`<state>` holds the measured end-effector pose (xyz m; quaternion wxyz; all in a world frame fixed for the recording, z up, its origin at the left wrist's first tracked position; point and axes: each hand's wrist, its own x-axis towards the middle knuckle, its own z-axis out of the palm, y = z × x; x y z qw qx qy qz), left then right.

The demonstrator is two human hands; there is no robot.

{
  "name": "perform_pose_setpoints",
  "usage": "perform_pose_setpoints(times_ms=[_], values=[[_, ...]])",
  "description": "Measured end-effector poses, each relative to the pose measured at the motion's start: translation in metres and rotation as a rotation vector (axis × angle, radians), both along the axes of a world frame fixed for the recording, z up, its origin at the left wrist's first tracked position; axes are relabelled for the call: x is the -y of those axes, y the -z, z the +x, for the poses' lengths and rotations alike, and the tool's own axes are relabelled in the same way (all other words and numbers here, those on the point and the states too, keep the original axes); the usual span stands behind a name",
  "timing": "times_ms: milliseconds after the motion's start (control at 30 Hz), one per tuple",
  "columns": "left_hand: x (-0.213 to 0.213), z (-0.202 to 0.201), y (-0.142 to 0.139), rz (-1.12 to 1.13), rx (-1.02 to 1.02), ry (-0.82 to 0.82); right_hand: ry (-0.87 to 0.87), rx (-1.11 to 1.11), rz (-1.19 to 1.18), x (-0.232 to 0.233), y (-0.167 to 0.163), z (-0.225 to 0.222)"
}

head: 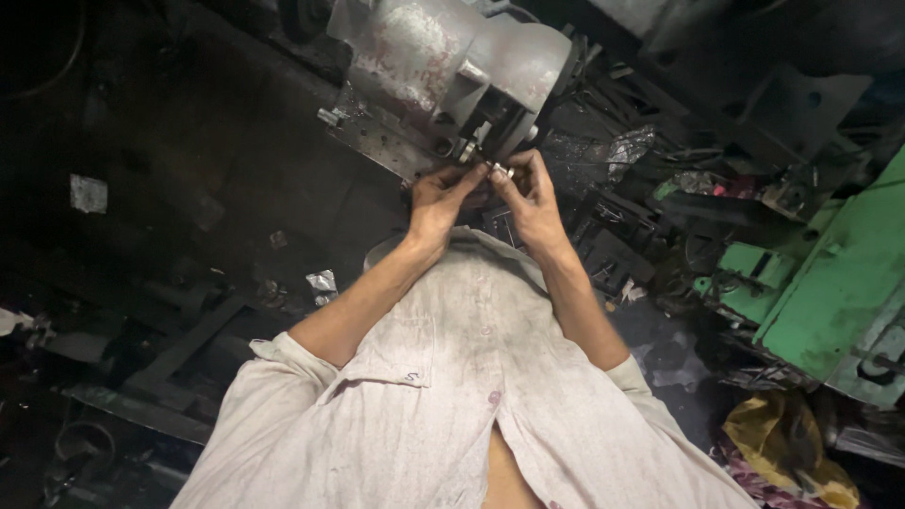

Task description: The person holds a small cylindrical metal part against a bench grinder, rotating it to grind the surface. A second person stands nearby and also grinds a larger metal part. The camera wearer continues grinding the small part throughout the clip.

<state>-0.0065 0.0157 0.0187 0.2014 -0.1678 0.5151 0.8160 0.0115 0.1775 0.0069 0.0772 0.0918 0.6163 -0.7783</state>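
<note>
Both hands met close before the grey machine head [452, 75]: the left hand [438, 200] steadied, while the right hand [528, 193] pinched a small metal piece [501, 171] in its fingers, apparently for fine alignment

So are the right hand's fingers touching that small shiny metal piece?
Touching: the head view shows the right hand pinching the small metal piece at its fingertips, no gap visible.
</note>
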Motion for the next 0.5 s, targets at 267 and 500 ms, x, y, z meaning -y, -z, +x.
perform_pose_setpoints(times_ms=[267,500], values=[[0.0,0.002,0.003,-0.031,-0.002,0.015,0.007,-0.007,0.05,0.003,-0.011,0.005],[-0.004,0.0,0.007,-0.003,0.029,0.006,0.019,-0.011,0.042,0.003,-0.006,0.002]])
